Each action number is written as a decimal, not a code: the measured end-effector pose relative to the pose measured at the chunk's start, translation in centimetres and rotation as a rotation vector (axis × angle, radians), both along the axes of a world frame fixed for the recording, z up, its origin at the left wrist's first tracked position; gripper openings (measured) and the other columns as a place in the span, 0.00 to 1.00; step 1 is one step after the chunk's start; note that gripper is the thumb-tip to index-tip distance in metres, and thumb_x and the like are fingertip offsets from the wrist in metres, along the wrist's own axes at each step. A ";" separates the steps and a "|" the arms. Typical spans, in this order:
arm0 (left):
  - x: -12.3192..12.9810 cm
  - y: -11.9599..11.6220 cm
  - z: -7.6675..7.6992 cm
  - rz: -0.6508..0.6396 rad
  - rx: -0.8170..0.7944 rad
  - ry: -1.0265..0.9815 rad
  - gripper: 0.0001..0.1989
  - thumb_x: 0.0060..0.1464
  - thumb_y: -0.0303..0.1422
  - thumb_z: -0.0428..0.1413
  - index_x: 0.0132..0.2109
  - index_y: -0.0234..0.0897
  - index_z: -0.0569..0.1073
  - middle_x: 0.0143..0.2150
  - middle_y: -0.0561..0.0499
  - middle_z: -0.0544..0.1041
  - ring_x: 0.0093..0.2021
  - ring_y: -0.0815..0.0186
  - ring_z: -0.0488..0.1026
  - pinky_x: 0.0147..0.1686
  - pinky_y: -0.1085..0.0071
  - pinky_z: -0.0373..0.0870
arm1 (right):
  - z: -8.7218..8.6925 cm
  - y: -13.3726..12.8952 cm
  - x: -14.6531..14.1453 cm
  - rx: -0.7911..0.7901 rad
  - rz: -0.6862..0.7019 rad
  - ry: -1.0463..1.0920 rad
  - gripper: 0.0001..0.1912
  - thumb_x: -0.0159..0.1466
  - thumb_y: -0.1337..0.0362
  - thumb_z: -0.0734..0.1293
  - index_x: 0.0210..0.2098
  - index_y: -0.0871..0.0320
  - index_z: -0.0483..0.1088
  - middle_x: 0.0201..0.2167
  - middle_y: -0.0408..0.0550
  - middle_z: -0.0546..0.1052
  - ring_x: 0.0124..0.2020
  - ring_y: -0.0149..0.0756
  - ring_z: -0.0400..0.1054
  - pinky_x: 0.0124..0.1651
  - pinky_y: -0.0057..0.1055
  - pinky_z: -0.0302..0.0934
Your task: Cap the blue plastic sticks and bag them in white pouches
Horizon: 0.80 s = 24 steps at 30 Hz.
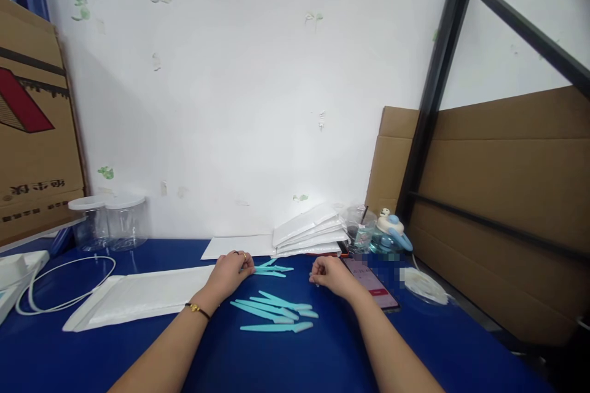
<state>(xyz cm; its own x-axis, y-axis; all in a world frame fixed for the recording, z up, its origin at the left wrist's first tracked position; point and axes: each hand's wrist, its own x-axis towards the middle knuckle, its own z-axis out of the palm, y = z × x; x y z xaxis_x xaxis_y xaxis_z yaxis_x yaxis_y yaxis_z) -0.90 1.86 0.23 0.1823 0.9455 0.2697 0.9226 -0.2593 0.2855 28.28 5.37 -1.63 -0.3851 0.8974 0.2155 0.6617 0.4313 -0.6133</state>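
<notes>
My left hand is closed at the ends of a few turquoise eyebrow razors, which stick out to the right from its fingertips. Nearer to me, a loose group of several more eyebrow razors lies on the blue tabletop, their pale caps mostly pointing right. To the right of both groups, my right hand hovers with its fingers curled together, and nothing shows in them. A white padded mailer lies flat beside my left forearm.
White mailers are stacked against the wall. Right of them stand a clear plastic cup and a blue-lidded bottle. A phone lies by my right wrist. Clear jars and a white cable are at left.
</notes>
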 end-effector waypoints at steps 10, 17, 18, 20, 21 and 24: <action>1.5 -1.4 -0.3 -0.305 -0.123 -0.101 0.16 0.47 0.47 0.56 0.38 0.43 0.74 0.39 0.53 0.72 0.40 0.65 0.68 0.38 0.73 0.61 | 1.6 -2.8 -1.3 -0.109 0.286 -0.126 0.12 0.47 0.55 0.74 0.25 0.57 0.74 0.25 0.40 0.73 0.26 0.29 0.65 0.33 0.25 0.56; 2.3 -1.1 -0.7 -0.328 -0.215 -0.060 0.09 0.50 0.40 0.53 0.33 0.40 0.74 0.31 0.54 0.73 0.32 0.68 0.68 0.31 0.75 0.60 | 0.6 -1.8 -1.4 -0.203 0.262 -0.048 0.13 0.49 0.57 0.73 0.26 0.60 0.71 0.21 0.40 0.70 0.22 0.26 0.61 0.24 0.21 0.52; 2.1 -0.9 -0.6 -0.311 -0.191 -0.046 0.09 0.51 0.38 0.53 0.32 0.40 0.74 0.31 0.54 0.74 0.31 0.68 0.68 0.31 0.75 0.60 | 0.5 -1.4 -1.2 -0.195 0.239 -0.035 0.13 0.49 0.57 0.73 0.25 0.60 0.71 0.20 0.40 0.70 0.22 0.26 0.60 0.23 0.21 0.51; 1.4 -0.4 -0.4 -0.242 -0.097 -0.016 0.08 0.51 0.36 0.53 0.31 0.40 0.74 0.32 0.54 0.74 0.34 0.67 0.69 0.34 0.73 0.60 | 0.2 -0.7 -0.5 -0.158 0.161 -0.005 0.12 0.50 0.58 0.72 0.24 0.60 0.70 0.19 0.40 0.71 0.21 0.26 0.60 0.22 0.21 0.50; 0.9 -0.2 -0.2 -0.191 -0.049 -0.007 0.07 0.51 0.36 0.53 0.31 0.40 0.74 0.32 0.53 0.74 0.35 0.66 0.69 0.36 0.73 0.60 | 0.1 -0.3 -0.2 -0.140 0.120 0.010 0.11 0.51 0.59 0.71 0.24 0.60 0.70 0.19 0.41 0.71 0.21 0.27 0.61 0.22 0.21 0.51; -0.5 0.2 0.1 -0.057 0.021 -0.007 0.07 0.51 0.37 0.53 0.33 0.41 0.74 0.33 0.53 0.74 0.38 0.64 0.69 0.37 0.71 0.59 | 0.1 0.2 0.6 -0.057 0.011 0.039 0.10 0.50 0.60 0.72 0.26 0.60 0.70 0.22 0.43 0.73 0.23 0.29 0.64 0.25 0.22 0.53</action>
